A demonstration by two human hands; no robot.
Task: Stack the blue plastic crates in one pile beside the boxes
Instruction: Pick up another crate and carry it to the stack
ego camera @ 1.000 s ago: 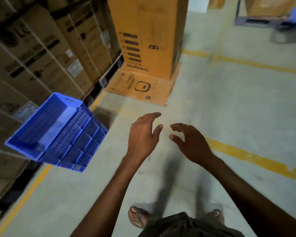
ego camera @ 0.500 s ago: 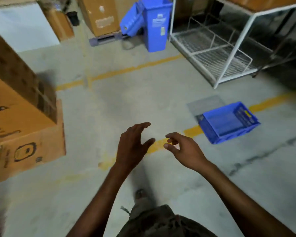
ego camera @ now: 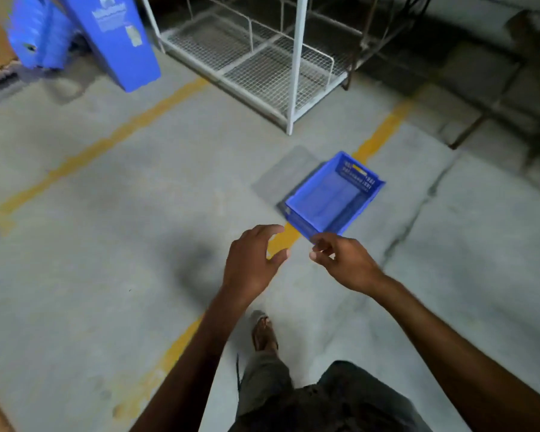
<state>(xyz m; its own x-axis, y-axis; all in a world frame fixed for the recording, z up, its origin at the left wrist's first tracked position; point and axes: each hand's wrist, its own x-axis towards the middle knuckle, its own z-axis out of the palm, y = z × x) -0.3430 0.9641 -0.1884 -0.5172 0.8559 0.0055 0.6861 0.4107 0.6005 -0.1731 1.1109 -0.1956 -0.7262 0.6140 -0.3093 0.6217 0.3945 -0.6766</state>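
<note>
A blue plastic crate (ego camera: 334, 196) lies upright on the concrete floor, across a yellow painted line, right of centre. My left hand (ego camera: 251, 263) hovers in front of me with its fingers loosely spread and holds nothing. My right hand (ego camera: 343, 263) floats beside it with relaxed, slightly curled fingers, also empty; its fingertips overlap the crate's near corner in the view but are above and short of it. The cardboard boxes are out of view except for a sliver at the left edge.
A tall blue bin (ego camera: 116, 39) stands at the upper left with a blue crate-like thing (ego camera: 36, 32) leaning against it. A white wire-mesh rack (ego camera: 262, 57) stands behind the crate. Dark metal frames (ego camera: 496, 88) fill the upper right. My sandalled foot (ego camera: 264, 333) is stepping forward.
The view has swung away from the box stacks and the crate left there, toward the rack. The crate on the floor is now closer and more central. Both hands stay empty.
</note>
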